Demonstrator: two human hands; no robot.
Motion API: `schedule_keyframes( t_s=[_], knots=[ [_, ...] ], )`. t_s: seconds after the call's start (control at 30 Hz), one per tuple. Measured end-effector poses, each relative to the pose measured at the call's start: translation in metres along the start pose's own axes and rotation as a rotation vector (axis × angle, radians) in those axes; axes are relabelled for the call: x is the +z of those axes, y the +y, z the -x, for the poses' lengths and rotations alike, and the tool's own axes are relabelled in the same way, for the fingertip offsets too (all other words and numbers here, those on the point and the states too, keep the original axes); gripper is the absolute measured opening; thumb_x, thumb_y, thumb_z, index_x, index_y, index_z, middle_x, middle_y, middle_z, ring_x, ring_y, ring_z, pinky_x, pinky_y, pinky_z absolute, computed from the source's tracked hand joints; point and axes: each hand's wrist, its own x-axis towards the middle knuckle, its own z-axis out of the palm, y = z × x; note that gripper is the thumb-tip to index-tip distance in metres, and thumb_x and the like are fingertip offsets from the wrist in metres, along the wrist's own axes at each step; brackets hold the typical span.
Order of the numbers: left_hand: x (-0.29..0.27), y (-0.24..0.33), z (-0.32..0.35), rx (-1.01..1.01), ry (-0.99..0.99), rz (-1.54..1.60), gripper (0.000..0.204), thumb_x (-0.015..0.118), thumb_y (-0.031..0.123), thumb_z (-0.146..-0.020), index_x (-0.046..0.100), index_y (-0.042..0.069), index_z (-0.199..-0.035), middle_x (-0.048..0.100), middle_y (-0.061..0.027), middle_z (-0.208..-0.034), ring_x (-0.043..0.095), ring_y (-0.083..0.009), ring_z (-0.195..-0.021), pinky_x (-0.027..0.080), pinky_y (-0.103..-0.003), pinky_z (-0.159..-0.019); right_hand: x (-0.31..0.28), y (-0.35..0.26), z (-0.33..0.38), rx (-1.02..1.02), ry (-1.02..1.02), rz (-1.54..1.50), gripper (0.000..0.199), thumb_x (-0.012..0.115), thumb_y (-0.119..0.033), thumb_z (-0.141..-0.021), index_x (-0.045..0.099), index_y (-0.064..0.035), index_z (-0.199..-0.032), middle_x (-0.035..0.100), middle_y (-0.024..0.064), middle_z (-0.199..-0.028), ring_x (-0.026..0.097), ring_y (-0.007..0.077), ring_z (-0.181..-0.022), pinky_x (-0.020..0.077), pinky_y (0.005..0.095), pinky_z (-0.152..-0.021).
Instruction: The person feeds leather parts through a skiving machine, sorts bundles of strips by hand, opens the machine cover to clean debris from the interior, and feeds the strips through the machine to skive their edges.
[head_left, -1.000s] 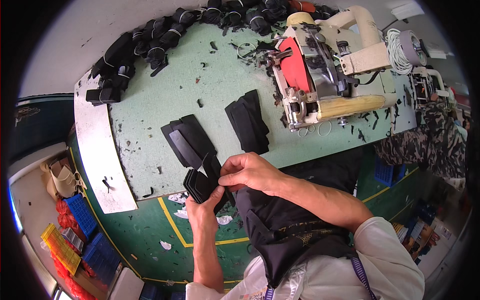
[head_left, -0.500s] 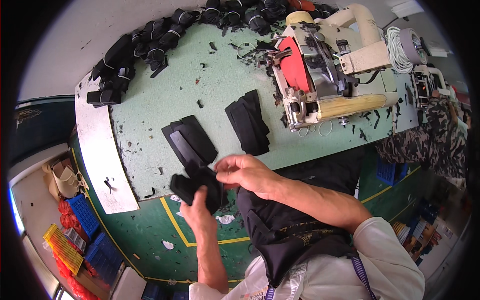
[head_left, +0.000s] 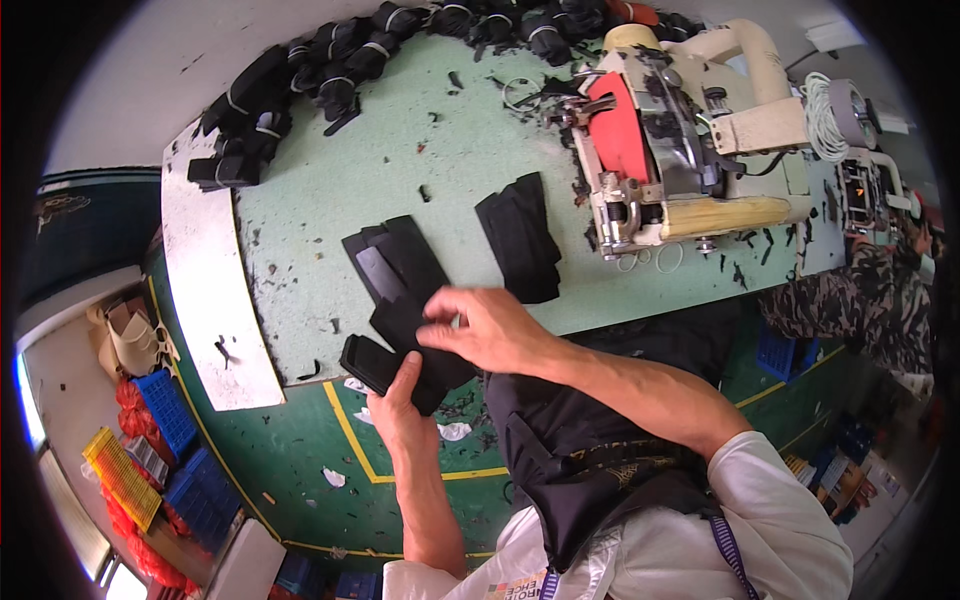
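Pinning black pieces (head_left: pixel 369 362) under your left thumb (head_left: pixel 407 377)
Your left hand (head_left: pixel 401 412) clamps them, likely for even edges; whether your right hand (head_left: pixel 480 326) grips anything, I cannot tell.

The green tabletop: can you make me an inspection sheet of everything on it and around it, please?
Surface: green tabletop, with a white board at its left end.
Job's things: black stack in the left hand; two piles of black strips on the tabletop.
Clutter: black scraps scattered about; tied black bundles along the far edge.
Hands: left grips the stack; right hand is blurred, close to dark material, and touching can't be told.
Cables: pale cord coiled beside the cream machine; what looks like a dark cable below its arm.
Surroundings: yellow crate and blue crates at left; person in camouflage clothing at right.
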Motion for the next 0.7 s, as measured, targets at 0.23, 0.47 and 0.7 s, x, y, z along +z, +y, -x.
schedule_keyframes(
  t_s=[0.23, 0.47, 0.7],
  knots=[
    [0.032, -0.003, 0.002, -0.007, -0.005, -0.121, 0.027, 0.070, 0.001, -0.078, 0.064, -0.004, -0.104, 0.067, -0.0075, -0.091, 0.064, -0.0168, -0.076, 0.052, -0.029, -0.070, -0.057, 0.006, 0.018, 0.043, 0.421, 0.271, 0.027, 0.072, -0.018, -0.081, 0.059, 0.0002, -0.096, 0.059, 0.0133, -0.075, 0.060, 0.0269, -0.066, 0.0468, 0.0388, -0.060],
    [0.039, -0.003, 0.014, 0.117, -0.039, -0.609, 0.018, 0.076, 0.011, -0.076, 0.069, -0.001, -0.086, 0.063, -0.0015, -0.073, 0.056, -0.0090, -0.067, 0.043, -0.024, -0.060, -0.036, -0.002, 0.031, 0.093, 0.049, -0.140, 0.030, 0.077, -0.021, -0.078, 0.060, 0.0009, -0.090, 0.065, 0.0086, -0.083, 0.060, 0.0125, -0.066, 0.0464, 0.0291, -0.056],
    [0.027, -0.001, 0.016, -0.035, -0.168, -0.442, 0.020, 0.077, 0.013, -0.078, 0.067, -0.003, -0.085, 0.063, -0.0050, -0.071, 0.057, -0.0130, -0.061, 0.043, -0.026, -0.057, -0.037, -0.004, 0.029, 0.313, -0.096, -0.350, 0.025, 0.069, -0.019, -0.082, 0.063, 0.0040, -0.090, 0.067, 0.0099, -0.079, 0.064, 0.0145, -0.068, 0.0494, 0.0293, -0.060]
  ],
)
